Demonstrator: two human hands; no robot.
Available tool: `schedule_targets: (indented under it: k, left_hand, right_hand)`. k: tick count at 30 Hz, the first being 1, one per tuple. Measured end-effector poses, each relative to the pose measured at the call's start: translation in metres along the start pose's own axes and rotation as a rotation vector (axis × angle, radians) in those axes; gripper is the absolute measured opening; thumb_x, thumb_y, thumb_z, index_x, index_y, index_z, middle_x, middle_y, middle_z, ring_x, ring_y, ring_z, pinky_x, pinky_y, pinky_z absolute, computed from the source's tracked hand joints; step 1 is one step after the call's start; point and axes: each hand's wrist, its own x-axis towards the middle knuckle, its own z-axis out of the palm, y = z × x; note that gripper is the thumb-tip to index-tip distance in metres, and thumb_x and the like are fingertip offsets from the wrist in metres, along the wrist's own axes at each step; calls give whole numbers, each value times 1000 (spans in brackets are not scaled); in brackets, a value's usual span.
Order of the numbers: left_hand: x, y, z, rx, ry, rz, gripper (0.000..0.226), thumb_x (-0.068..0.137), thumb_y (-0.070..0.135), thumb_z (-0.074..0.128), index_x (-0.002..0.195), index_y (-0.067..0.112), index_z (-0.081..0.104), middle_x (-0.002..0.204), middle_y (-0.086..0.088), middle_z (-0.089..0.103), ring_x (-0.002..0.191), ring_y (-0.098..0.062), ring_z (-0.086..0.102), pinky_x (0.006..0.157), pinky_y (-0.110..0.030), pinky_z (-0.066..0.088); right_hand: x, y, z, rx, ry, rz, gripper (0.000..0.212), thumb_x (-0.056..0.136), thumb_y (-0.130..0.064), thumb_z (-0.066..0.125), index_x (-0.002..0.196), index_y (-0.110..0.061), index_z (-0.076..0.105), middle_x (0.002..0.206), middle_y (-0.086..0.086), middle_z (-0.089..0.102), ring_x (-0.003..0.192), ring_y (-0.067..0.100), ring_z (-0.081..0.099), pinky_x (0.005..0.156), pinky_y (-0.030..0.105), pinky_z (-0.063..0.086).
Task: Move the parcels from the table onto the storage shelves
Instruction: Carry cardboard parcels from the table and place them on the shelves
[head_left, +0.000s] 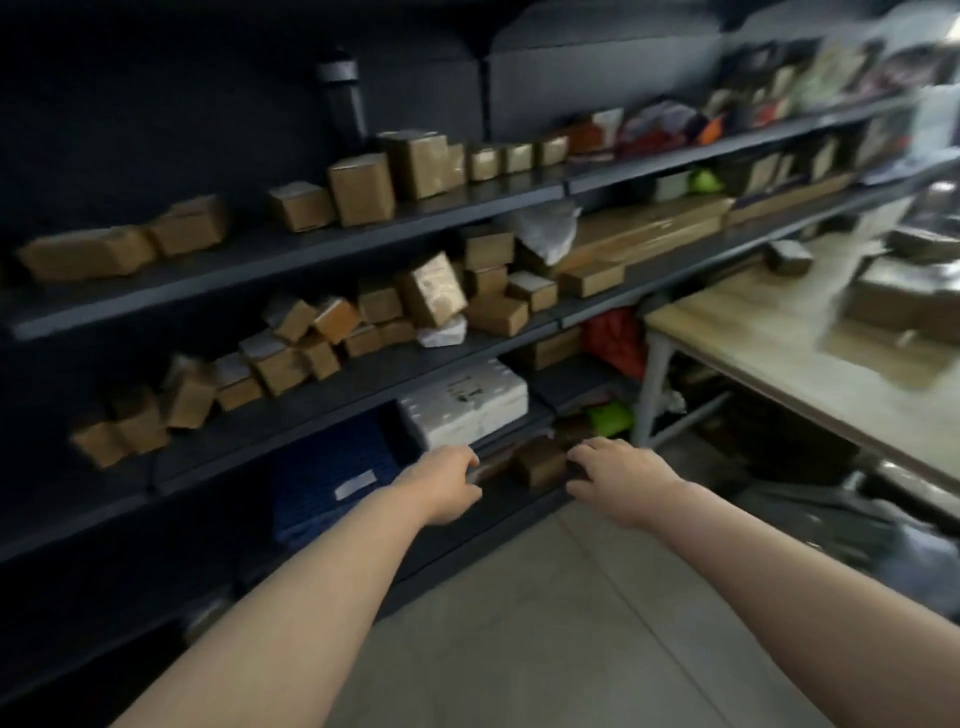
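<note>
Dark storage shelves (291, 249) fill the left and centre, stacked with several small brown cardboard parcels. Both my arms reach toward a low shelf. My left hand (447, 483) and my right hand (618, 475) hover with loosely curled fingers on either side of a small brown parcel (537, 462) lying on that low shelf. Neither hand visibly holds it. At the right stands a light wooden table (769, 343) carrying more brown parcels (893, 301), blurred by motion.
A white flat package (467, 405) lies on the shelf just above my hands, a blue crate (332, 467) to its left. A black bottle (343, 93) stands on the top shelf. Green and red bags sit beside the table leg. Pale floor tiles lie below.
</note>
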Motion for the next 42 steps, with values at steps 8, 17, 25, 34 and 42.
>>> schedule_targets:
  k: [8, 17, 25, 34, 42]
  left_hand:
    - [120, 156, 17, 143, -85, 301, 51, 93, 31, 57, 142, 23, 44, 144, -2, 45, 128, -23, 47, 103, -41, 43]
    - [269, 273, -6, 217, -107, 583, 51, 93, 32, 57, 142, 23, 43, 142, -3, 46, 126, -25, 48, 98, -41, 46]
    - [366, 356, -13, 241, -208, 711, 52, 94, 33, 58, 142, 20, 42, 143, -4, 46, 128, -24, 47, 102, -41, 44]
    - [441, 460, 8, 262, -220, 766, 57, 94, 27, 61, 146, 17, 39, 150, -7, 39, 135, -26, 41, 106, -31, 35]
    - [535, 576, 15, 255, -209, 634, 54, 96, 28, 55, 147, 19, 37, 152, -8, 36, 136, -27, 39, 106, -33, 34]
  right_hand:
    - [-22, 151, -4, 93, 46, 340, 44, 94, -49, 43, 130, -23, 49, 134, 1, 49, 121, 26, 49, 93, 41, 45]
    - [30, 270, -24, 148, 88, 633, 51, 94, -50, 45, 139, -27, 42, 139, -1, 46, 126, 25, 47, 95, 41, 44]
    - [51, 347, -27, 196, 63, 870, 47, 95, -46, 47, 135, -23, 45, 135, 2, 49, 121, 26, 49, 92, 39, 45]
    - [81, 465, -33, 247, 132, 953, 51, 94, -45, 48, 140, -26, 41, 143, 0, 42, 126, 26, 45, 97, 41, 43]
    - [117, 626, -51, 319, 128, 921, 52, 94, -44, 49, 141, -23, 40, 146, 2, 37, 128, 27, 43, 100, 41, 42]
